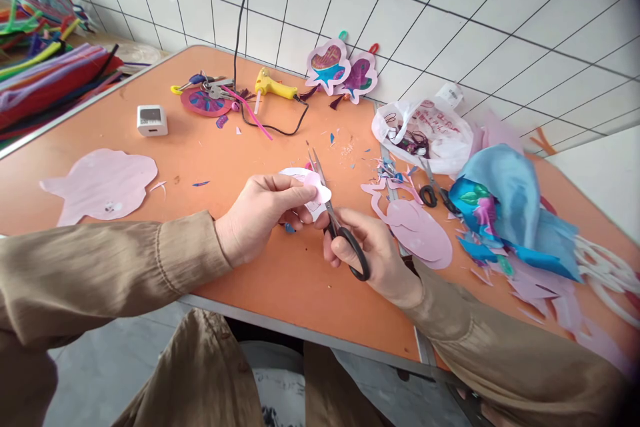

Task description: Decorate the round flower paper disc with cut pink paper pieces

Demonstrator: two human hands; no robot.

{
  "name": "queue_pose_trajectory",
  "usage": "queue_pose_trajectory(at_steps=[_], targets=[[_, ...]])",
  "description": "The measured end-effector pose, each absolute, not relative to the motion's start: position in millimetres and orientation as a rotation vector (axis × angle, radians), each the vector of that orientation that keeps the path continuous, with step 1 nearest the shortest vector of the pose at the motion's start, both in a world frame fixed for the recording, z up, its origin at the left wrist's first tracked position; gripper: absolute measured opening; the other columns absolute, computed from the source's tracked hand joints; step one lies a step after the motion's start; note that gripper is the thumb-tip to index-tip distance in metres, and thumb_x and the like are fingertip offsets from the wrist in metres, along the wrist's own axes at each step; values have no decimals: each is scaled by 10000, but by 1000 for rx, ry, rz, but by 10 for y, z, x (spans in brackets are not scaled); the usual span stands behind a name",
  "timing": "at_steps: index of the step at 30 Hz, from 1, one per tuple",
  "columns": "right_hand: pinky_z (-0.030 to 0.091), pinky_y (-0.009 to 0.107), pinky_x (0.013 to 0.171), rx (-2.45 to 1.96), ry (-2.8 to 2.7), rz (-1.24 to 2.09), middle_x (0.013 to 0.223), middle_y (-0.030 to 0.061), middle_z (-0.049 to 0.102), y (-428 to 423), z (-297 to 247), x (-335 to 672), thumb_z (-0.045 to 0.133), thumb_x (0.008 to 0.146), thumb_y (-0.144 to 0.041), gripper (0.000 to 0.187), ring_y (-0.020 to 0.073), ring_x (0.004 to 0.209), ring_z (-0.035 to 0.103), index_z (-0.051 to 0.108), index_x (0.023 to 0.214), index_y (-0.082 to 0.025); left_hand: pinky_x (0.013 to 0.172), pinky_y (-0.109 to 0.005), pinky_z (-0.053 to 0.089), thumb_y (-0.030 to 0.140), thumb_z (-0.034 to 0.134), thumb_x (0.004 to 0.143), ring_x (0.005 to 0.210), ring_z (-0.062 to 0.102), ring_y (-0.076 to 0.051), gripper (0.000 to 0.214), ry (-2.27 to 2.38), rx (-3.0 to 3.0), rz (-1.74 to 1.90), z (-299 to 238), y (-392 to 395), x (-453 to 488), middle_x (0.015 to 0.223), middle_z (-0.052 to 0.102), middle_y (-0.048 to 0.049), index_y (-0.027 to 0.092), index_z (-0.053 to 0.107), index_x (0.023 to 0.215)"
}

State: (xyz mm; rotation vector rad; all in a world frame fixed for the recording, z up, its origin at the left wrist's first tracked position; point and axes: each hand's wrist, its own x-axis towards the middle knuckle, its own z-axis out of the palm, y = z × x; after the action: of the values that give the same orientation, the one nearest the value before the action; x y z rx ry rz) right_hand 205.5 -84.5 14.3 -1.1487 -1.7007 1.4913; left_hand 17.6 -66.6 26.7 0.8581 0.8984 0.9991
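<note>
My left hand (pixel 265 213) pinches a small pale pink cutout (pixel 317 188) with a rounded, scalloped edge, between thumb and fingers. In my right hand (pixel 377 250) is a pair of scissors (pixel 353 250) with black handles; its blades point away from me and sit partly apart, right beside the cutout. Behind the cutout, a white and pink piece (pixel 295 173) shows in part, and I cannot tell whether my left fingers hold it too. Both hands are above the orange table (pixel 280 273).
A yellow glue gun (pixel 277 85) with a black cord lies at the back. Left are a white box (pixel 152 120) and a pink cutout (pixel 107 183). Right are pink ovals (pixel 423 230), other scissors (pixel 434 190), a white plastic bag (pixel 445 137) and blue fabric (pixel 510 193). Scraps are scattered about.
</note>
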Motion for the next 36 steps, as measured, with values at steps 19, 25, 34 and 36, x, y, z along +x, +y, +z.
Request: queue_pose_trajectory(at_steps=[19,25,34,36], targets=[[454,255,489,-1187,-1687,1461,551,-40,535,-850,167,2036,752,697,-745,599,113,497,500,581,865,-196,519,-220,445,277,759,751,476,541,-85,248,909,878,998,270,-678,178,568,653,-32,139,679,560],[440,245,487,-1176,-1698,1459,557,-38,536,-852,141,2049,733,714,-757,613,110,498,498,584,886,-188,517,-217,442,276,754,762,473,542,-84,250,912,876,995,268,-667,167,564,653,-32,138,682,566],[468,252,476,-1185,-1700,1433,583,-29,568,-851,128,2050,735,769,-667,513,111,486,514,575,888,-194,506,-210,437,283,767,751,475,539,-86,248,917,865,998,268,-674,178,553,643,-34,135,679,573],[489,259,489,-1157,-1667,1383,595,-31,584,-837,98,2057,717,801,-642,476,115,492,539,566,905,-203,497,-211,434,286,771,743,473,532,-86,260,922,866,1006,273,-671,177,549,636,-30,140,664,557]])
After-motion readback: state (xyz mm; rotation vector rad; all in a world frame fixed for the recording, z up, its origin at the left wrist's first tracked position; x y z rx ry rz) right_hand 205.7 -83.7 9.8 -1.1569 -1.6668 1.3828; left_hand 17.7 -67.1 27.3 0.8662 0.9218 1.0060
